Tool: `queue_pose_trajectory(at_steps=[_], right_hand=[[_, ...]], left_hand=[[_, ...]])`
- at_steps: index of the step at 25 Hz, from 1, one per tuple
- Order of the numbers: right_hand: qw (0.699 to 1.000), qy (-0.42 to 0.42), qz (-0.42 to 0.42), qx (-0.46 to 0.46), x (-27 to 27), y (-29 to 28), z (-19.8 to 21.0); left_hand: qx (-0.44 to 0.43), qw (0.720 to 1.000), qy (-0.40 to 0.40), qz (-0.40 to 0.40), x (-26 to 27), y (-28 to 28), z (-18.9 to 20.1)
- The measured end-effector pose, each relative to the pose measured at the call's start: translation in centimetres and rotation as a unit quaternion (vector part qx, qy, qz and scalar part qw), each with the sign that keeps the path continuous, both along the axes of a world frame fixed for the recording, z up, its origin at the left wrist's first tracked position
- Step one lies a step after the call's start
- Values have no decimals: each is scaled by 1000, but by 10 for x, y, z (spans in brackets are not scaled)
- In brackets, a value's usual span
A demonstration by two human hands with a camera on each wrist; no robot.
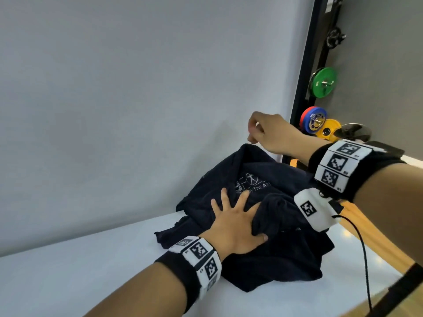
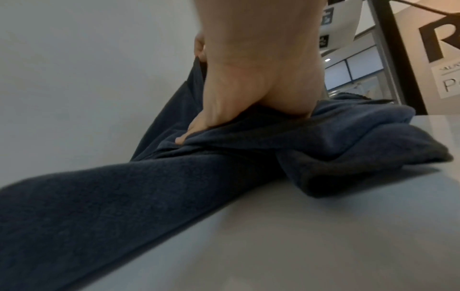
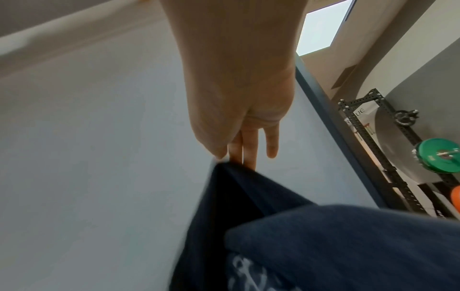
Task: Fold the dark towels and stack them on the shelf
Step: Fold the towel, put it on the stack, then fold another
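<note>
While your left hand (image 1: 235, 227) lies flat on the crumpled dark navy terry towel (image 1: 263, 245), its fingers are straight and spread, with the thumb pressing a raised fold of the cloth. That towel sits in a heap on the pale white shelf surface (image 1: 91, 271), its far side leaning against the plain grey wall (image 1: 114, 88) behind it, a white printed logo (image 1: 247, 185) facing up just beyond your left fingertips. Your right hand (image 1: 272, 133) is held above the towel's far corner; in the right wrist view its thumb and first fingers (image 3: 245, 145) pinch the towel's top edge (image 3: 224, 171), with the little finger standing free beside them. Right of the towel stands a black metal rack (image 1: 304, 88) carrying a green weight plate (image 1: 322, 82) and, lower, red-and-blue (image 1: 312, 120) and yellow (image 1: 327, 132) plates.
</note>
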State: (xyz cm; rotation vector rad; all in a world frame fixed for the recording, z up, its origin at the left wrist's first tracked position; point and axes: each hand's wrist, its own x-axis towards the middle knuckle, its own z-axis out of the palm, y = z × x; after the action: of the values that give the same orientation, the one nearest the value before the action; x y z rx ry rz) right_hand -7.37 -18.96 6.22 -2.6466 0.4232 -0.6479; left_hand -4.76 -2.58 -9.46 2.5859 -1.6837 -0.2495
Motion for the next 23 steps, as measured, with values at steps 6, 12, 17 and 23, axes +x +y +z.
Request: queue_pose_trajectory(at_steps=[6, 12, 17, 23], right_hand=[[998, 23, 26, 53, 5, 18, 47], [961, 242, 67, -117, 14, 27, -30], [963, 203, -18, -177, 14, 15, -6], [994, -72, 43, -66, 19, 64, 78]], left_hand=[[-220, 953, 208, -6, 33, 24, 31], [-374, 899, 171, 151, 66, 53, 33], [-420, 882, 154, 148, 95, 90, 100], [-525, 832, 71, 165, 104, 126, 182]])
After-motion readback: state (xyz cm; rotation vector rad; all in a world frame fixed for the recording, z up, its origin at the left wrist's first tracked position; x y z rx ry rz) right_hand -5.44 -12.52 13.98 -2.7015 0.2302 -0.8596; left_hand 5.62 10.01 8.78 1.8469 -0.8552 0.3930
